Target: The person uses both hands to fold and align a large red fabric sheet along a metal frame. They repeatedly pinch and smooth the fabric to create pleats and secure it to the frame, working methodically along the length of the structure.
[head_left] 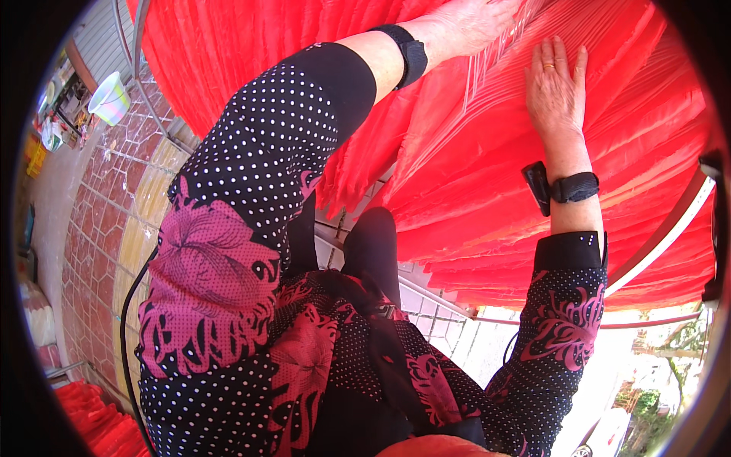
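Note:
Red, thin cloth-like material (457, 167) in long gathered folds spreads in front of me, with pale thin strands running across it between my hands. My right hand (554, 95) lies flat on the folds, fingers stretched out and a ring on one of them. To its upper left, my left hand (476, 27) rests on the same material with fingers extended, partly cut off by the top edge of the view. Neither hand appears to grip anything. Both forearms wear black straps, and the right one carries a small black device (536, 188).
A curved metal rail (666, 232) borders the material at right. A pale bucket (110, 99) stands on the brick paving (99, 221) at far left. More red material (91, 419) lies at lower left. A black cable (126, 335) hangs beside my left sleeve.

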### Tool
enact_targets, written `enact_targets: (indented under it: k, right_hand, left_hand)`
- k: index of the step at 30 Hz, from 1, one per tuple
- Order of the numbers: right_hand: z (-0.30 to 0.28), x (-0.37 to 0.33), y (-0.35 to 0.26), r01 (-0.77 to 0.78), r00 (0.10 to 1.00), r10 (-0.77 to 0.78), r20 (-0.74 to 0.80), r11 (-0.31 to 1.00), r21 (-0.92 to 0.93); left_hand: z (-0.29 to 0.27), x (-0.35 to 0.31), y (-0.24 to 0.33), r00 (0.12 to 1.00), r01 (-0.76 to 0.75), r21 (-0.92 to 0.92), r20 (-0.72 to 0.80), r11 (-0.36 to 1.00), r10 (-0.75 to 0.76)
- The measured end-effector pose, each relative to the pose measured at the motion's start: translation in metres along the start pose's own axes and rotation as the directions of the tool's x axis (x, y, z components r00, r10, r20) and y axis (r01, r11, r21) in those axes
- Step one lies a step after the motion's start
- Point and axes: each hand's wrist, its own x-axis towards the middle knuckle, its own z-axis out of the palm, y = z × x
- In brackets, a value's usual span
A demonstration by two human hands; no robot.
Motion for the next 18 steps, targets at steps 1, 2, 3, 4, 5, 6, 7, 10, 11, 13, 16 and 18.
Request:
enact_targets:
  k: [1,2,3,4,5,6,7,10,11,13,16,18]
  right_hand:
    - [0.001,0.000,0.000,0.000,1.000,0.000,0.003,1.000,-0.002]
    - [0.001,0.000,0.001,0.000,1.000,0.000,0.004,1.000,-0.002]
    - [0.000,0.000,0.001,0.000,1.000,0.000,0.005,1.000,-0.001]
    - [0.000,0.000,0.001,0.001,1.000,-0.001,0.006,1.000,-0.001]
    - [-0.001,0.000,0.001,0.000,1.000,0.000,0.014,1.000,-0.002]
    - [-0.003,0.000,0.001,0.000,1.000,0.000,0.021,1.000,-0.004]
    - [-0.004,0.000,0.001,-0.001,1.000,0.001,0.020,1.000,-0.004]
    - [-0.006,-0.001,-0.001,0.009,1.000,-0.009,0.015,1.000,-0.023]
    - [-0.007,-0.001,-0.003,0.000,1.000,0.001,0.017,1.000,-0.029]
    - [-0.007,-0.002,-0.006,-0.018,1.000,0.018,0.016,0.999,-0.041]
    - [-0.007,-0.003,-0.010,-0.020,1.000,0.020,0.005,0.997,-0.076]
    - [-0.007,-0.004,-0.011,0.004,1.000,-0.003,0.020,0.998,-0.057]
  left_hand:
    - [0.001,0.000,0.000,1.000,0.006,0.003,-0.005,1.000,-0.006]
    - [0.001,0.000,0.000,1.000,0.012,0.006,-0.011,1.000,-0.012]
    - [0.001,0.000,0.000,1.000,0.011,-0.001,-0.009,1.000,-0.011]
    - [0.001,0.000,0.000,1.000,0.009,-0.008,-0.007,1.000,-0.009]
    - [0.001,0.000,0.000,1.000,0.006,-0.015,-0.005,1.000,-0.006]
    - [0.001,0.000,0.001,1.000,0.020,-0.026,-0.018,0.999,-0.021]
    - [0.001,0.001,0.002,0.999,0.035,-0.036,-0.031,0.999,-0.036]
    - [0.001,0.006,0.013,0.990,0.099,-0.091,-0.088,0.991,-0.107]
    - [0.001,0.010,0.018,0.985,0.122,-0.114,-0.108,0.986,-0.134]
    - [0.004,0.020,0.027,0.978,0.136,-0.052,-0.153,0.989,-0.142]
    - [0.006,0.037,0.050,0.990,0.089,0.702,0.016,0.706,-0.141]
    - [0.011,0.048,0.055,0.985,-0.148,0.658,0.034,-0.738,-0.168]
